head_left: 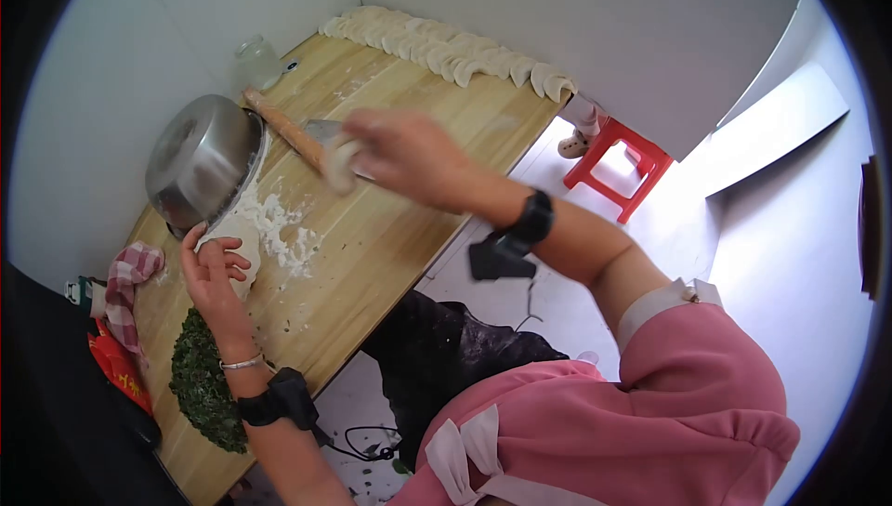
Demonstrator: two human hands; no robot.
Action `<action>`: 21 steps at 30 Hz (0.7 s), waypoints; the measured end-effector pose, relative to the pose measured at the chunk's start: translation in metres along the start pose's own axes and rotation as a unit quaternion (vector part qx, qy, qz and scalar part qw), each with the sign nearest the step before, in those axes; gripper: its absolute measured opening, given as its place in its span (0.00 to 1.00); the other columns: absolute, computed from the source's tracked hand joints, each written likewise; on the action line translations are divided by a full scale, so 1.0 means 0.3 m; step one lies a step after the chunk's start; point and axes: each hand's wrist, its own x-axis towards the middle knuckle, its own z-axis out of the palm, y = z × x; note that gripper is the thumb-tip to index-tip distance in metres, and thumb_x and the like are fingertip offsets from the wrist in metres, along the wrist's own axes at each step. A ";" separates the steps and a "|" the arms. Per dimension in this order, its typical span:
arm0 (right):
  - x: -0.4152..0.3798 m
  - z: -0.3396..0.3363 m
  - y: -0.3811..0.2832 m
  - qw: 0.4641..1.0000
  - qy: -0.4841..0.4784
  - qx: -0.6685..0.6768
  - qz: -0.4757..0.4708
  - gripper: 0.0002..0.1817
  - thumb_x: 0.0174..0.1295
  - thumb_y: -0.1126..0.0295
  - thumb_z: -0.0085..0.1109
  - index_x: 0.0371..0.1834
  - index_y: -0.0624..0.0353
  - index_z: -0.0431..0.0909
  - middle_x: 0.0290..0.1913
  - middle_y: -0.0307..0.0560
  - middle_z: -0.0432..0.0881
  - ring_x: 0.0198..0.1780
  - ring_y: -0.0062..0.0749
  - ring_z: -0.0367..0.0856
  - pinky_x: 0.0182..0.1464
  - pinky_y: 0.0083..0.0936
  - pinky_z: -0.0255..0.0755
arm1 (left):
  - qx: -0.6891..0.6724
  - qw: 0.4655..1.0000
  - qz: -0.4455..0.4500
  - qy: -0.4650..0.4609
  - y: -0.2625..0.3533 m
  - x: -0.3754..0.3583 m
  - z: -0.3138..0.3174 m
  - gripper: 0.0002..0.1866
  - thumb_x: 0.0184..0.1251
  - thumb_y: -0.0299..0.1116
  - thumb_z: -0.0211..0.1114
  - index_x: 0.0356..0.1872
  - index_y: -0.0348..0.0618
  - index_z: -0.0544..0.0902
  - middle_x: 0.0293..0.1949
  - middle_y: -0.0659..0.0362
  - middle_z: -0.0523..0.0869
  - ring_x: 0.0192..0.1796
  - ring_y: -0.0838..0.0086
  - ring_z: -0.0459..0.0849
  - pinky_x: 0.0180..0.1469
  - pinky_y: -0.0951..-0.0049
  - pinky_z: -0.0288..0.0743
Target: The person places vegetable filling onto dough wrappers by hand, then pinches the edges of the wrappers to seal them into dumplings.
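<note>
My left hand [212,269] rests on a lump of white dough [240,236] lying on the wooden table [390,218], fingers curled over it. My right hand [404,153] is raised over the table's middle and blurred by motion, pinching a small piece of dough [340,167]. A wooden rolling pin [283,130] lies just beyond that hand, next to a metal blade [325,130]. Loose flour [283,232] is scattered beside the dough lump.
An upturned steel bowl [203,157] sits by the wall. A row of folded dumplings [455,51] lines the far edge. A glass jar [255,62], chopped greens [200,385], a checked cloth [128,278] and a red stool [618,162] are also in view.
</note>
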 end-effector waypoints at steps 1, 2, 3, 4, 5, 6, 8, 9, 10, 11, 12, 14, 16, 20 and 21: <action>-0.010 -0.038 0.099 0.999 0.025 -0.041 0.014 0.14 0.53 0.69 0.61 0.43 0.58 0.78 0.33 0.50 0.79 0.36 0.43 0.80 0.40 0.34 0.74 | -0.005 1.000 -0.001 0.005 0.004 -0.001 0.002 0.17 0.74 0.38 0.49 0.57 0.38 0.69 0.35 0.57 0.81 0.28 0.84 0.76 0.29 0.85 0.66; -0.010 -0.099 0.183 0.993 0.037 -0.112 0.006 0.13 0.50 0.70 0.62 0.40 0.58 0.79 0.35 0.51 0.80 0.40 0.45 0.80 0.42 0.36 0.74 | -0.011 1.000 -0.004 0.004 0.009 -0.001 0.005 0.17 0.74 0.39 0.49 0.56 0.39 0.70 0.35 0.58 0.81 0.28 0.84 0.75 0.29 0.85 0.65; -0.004 -0.162 0.263 0.982 0.048 -0.182 -0.003 0.12 0.48 0.70 0.63 0.37 0.59 0.80 0.37 0.53 0.81 0.43 0.47 0.80 0.45 0.38 0.73 | -0.016 1.000 -0.006 0.003 0.010 -0.004 0.007 0.17 0.74 0.39 0.49 0.56 0.39 0.70 0.34 0.58 0.81 0.27 0.84 0.75 0.28 0.85 0.65; 0.003 -0.218 0.350 0.974 0.038 -0.223 0.031 0.13 0.48 0.69 0.62 0.38 0.58 0.81 0.38 0.53 0.81 0.44 0.47 0.79 0.46 0.38 0.73 | -0.020 1.000 -0.009 0.008 0.009 -0.005 0.008 0.17 0.74 0.39 0.49 0.56 0.39 0.70 0.34 0.58 0.81 0.27 0.84 0.75 0.28 0.85 0.65; 0.006 -0.267 0.432 0.962 0.029 -0.263 0.065 0.13 0.48 0.69 0.62 0.39 0.58 0.81 0.38 0.53 0.81 0.45 0.48 0.79 0.47 0.38 0.72 | -0.020 1.000 -0.011 0.000 0.007 -0.003 0.006 0.17 0.74 0.39 0.49 0.56 0.39 0.71 0.34 0.58 0.81 0.27 0.85 0.75 0.28 0.84 0.65; 0.003 -0.308 0.507 0.961 0.028 -0.266 0.064 0.13 0.48 0.69 0.62 0.39 0.58 0.81 0.38 0.53 0.81 0.45 0.48 0.79 0.47 0.38 0.72 | -0.021 1.000 -0.012 -0.010 0.006 0.000 0.005 0.16 0.74 0.39 0.49 0.55 0.40 0.71 0.33 0.58 0.81 0.27 0.85 0.74 0.28 0.84 0.65; 0.002 -0.364 0.610 0.937 -0.020 -0.343 0.071 0.15 0.50 0.69 0.60 0.42 0.57 0.83 0.37 0.50 0.79 0.40 0.46 0.78 0.44 0.37 0.72 | -0.024 0.999 -0.017 -0.015 -0.001 0.002 0.000 0.16 0.75 0.39 0.49 0.55 0.40 0.71 0.33 0.59 0.81 0.27 0.85 0.74 0.28 0.84 0.65; 0.005 -0.372 0.615 0.937 -0.018 -0.342 0.070 0.15 0.50 0.69 0.60 0.42 0.57 0.83 0.37 0.50 0.79 0.40 0.46 0.78 0.44 0.37 0.72 | -0.025 0.999 -0.023 -0.022 -0.004 0.002 -0.004 0.16 0.75 0.39 0.49 0.55 0.40 0.71 0.32 0.59 0.81 0.27 0.85 0.74 0.27 0.84 0.65; 0.006 -0.377 0.621 0.933 -0.052 -0.342 0.101 0.14 0.50 0.70 0.60 0.41 0.58 0.82 0.37 0.50 0.79 0.41 0.46 0.78 0.45 0.37 0.71 | -0.023 0.999 -0.021 -0.022 -0.007 0.003 -0.006 0.16 0.75 0.39 0.49 0.55 0.40 0.71 0.32 0.59 0.81 0.27 0.85 0.74 0.27 0.84 0.65; 0.009 -0.378 0.628 0.927 -0.085 -0.341 0.131 0.12 0.50 0.71 0.59 0.39 0.58 0.82 0.38 0.51 0.80 0.42 0.47 0.77 0.46 0.37 0.71 | -0.022 0.999 -0.022 -0.020 -0.011 0.005 -0.008 0.16 0.75 0.39 0.49 0.55 0.40 0.72 0.32 0.59 0.81 0.27 0.84 0.74 0.27 0.84 0.65; 0.009 -0.376 0.634 0.927 -0.083 -0.341 0.131 0.12 0.50 0.71 0.59 0.39 0.58 0.82 0.38 0.51 0.80 0.42 0.47 0.77 0.46 0.37 0.71 | -0.021 0.999 -0.023 -0.018 -0.011 0.005 -0.009 0.16 0.75 0.39 0.48 0.54 0.40 0.72 0.32 0.59 0.81 0.26 0.84 0.74 0.27 0.84 0.65; 0.001 -0.373 0.646 0.932 -0.066 -0.355 0.044 0.08 0.50 0.72 0.58 0.34 0.59 0.80 0.36 0.51 0.79 0.43 0.48 0.77 0.46 0.38 0.70 | -0.017 0.999 -0.027 -0.016 -0.006 0.004 -0.007 0.16 0.75 0.39 0.48 0.54 0.40 0.72 0.32 0.59 0.81 0.26 0.84 0.74 0.27 0.84 0.65; -0.002 -0.370 0.654 0.929 -0.041 -0.366 0.024 0.06 0.50 0.72 0.58 0.32 0.59 0.79 0.35 0.51 0.79 0.44 0.48 0.76 0.46 0.38 0.70 | -0.013 0.999 -0.030 -0.017 -0.003 0.004 -0.006 0.16 0.75 0.39 0.48 0.54 0.40 0.72 0.31 0.59 0.81 0.26 0.84 0.74 0.27 0.84 0.64; -0.004 -0.370 0.688 0.924 -0.015 -0.382 -0.029 0.08 0.49 0.71 0.60 0.33 0.58 0.76 0.34 0.51 0.77 0.43 0.50 0.75 0.46 0.41 0.70 | -0.016 0.999 -0.033 -0.021 -0.002 0.006 -0.010 0.16 0.75 0.40 0.49 0.53 0.39 0.72 0.32 0.58 0.81 0.27 0.84 0.75 0.27 0.84 0.66; -0.009 -0.368 0.680 0.924 -0.013 -0.381 -0.028 0.08 0.49 0.71 0.60 0.33 0.58 0.76 0.34 0.51 0.77 0.43 0.50 0.75 0.46 0.41 0.70 | -0.017 0.999 -0.032 -0.023 -0.001 0.006 -0.010 0.16 0.75 0.40 0.49 0.52 0.39 0.72 0.32 0.58 0.81 0.27 0.84 0.75 0.27 0.84 0.66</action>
